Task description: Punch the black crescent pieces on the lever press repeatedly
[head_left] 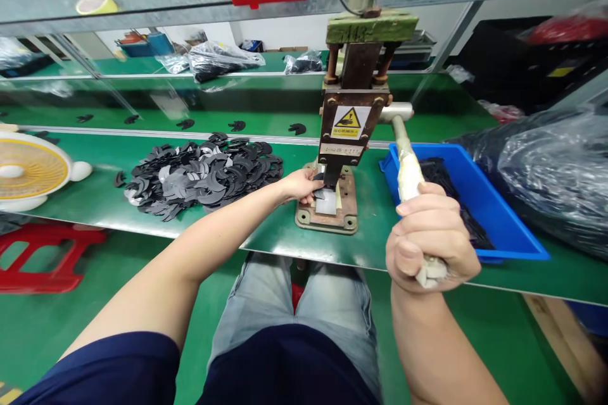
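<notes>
Clock centred on the press (349, 120), 12 away from the worker. The bench (370, 228) edge crosses at 6 o'clock, close to the press base (349, 205). Bare green top lies at 3 between base and blue bin (506, 218); the bin's near corner reaches almost to the edge. At 9 to 10, the pile (204, 171) of curved black pieces leaves a narrow gap, part-crossed by the left forearm. A row of similar pieces runs at 10 to 11, past a pale rail.

Left hand (300, 185): comes in from 8, fingertips pinching a black piece (320, 193) over the base plate, right by the foot of the ram (333, 176). Right hand (430, 237): at 4, raised, fist wrapped around the lever (409, 171), whose tail pokes out below the fingers; forearm rises from 5.

The fingers cover much of the held piece; I cannot tell whether the ram touches it. Press top and fan (28, 171), at 9, run out of view. Plastic bag (560, 171), beyond the bin at 3: blurred, contents unclear.
</notes>
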Available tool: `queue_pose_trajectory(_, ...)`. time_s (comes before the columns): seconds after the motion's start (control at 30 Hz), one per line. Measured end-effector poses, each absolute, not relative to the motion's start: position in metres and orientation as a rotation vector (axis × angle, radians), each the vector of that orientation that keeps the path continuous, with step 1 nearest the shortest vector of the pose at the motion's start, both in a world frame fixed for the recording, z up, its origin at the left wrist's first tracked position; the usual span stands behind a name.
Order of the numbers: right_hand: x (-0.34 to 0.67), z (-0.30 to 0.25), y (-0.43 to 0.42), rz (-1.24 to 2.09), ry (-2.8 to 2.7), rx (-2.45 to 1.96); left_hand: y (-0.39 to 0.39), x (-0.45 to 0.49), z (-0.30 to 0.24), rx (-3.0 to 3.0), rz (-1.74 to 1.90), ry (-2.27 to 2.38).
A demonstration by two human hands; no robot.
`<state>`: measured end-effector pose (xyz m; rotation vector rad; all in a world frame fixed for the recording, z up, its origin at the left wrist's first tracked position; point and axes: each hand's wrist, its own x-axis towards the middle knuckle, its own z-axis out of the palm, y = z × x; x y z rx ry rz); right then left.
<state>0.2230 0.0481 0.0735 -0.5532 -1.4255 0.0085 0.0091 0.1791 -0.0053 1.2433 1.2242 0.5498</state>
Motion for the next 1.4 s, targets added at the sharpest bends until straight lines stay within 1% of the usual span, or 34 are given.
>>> queue_pose_trajectory(0.17, 0.226, 0.074, 0.048, 0.006, -1.466, -0.542, 0.177, -0.022, 0.016, 1.401, 0.615, 1.120)
queue_pose_trajectory(0.27, 0.226, 0.073, 0.049, 0.004, -1.464, -0.538, 0.178, -0.065, 0.029, 1.754, 0.697, 1.262)
queue_pose_trajectory(0.33, 0.225, 0.072, 0.051, 0.000, -1.449, -0.546, 0.171, -0.091, 0.031, 2.143, 0.596, 1.377)
queue_pose_trajectory(0.43, 0.224, 0.072, 0.052, -0.009, -1.421, -0.546, 0.149, -0.111, 0.022, 2.599, 0.291, 1.439)
queue_pose_trajectory(0.5, 0.223, 0.072, 0.052, -0.017, -1.414, -0.538, 0.130, -0.111, 0.010, 2.729, 0.169, 1.460)
queue_pose_trajectory(0.57, 0.224, 0.072, 0.052, -0.016, -1.422, -0.536, 0.108, -0.105, -0.003, 2.778, 0.151, 1.477)
queue_pose_trajectory(0.7, 0.225, 0.073, 0.051, -0.006, -1.444, -0.532, 0.068, -0.092, -0.019, 2.769, 0.265, 1.459)
queue_pose_trajectory(0.93, 0.225, 0.071, 0.052, -0.021, -1.432, -0.534, 0.014, -0.097, -0.036, 2.771, 0.317, 1.112)
queue_pose_trajectory(1.07, 0.225, 0.071, 0.053, -0.035, -1.426, -0.547, 0.000, -0.105, -0.046, 2.769, 0.489, 0.928)
queue_pose_trajectory(1.13, 0.224, 0.071, 0.053, -0.040, -1.423, -0.540, 0.003, -0.103, -0.045, 2.618, 0.657, 0.909)
queue_pose_trajectory(1.27, 0.223, 0.072, 0.054, -0.046, -1.406, -0.534, 0.041, -0.087, -0.026, 1.897, 1.034, 1.305)
queue_pose_trajectory(1.33, 0.222, 0.072, 0.056, -0.052, -1.390, -0.534, 0.073, -0.076, -0.013, 1.628, 1.052, 1.345)
queue_pose_trajectory(1.4, 0.221, 0.072, 0.057, -0.068, -1.377, -0.527, 0.104, -0.064, -0.002, 1.499, 0.987, 1.286)
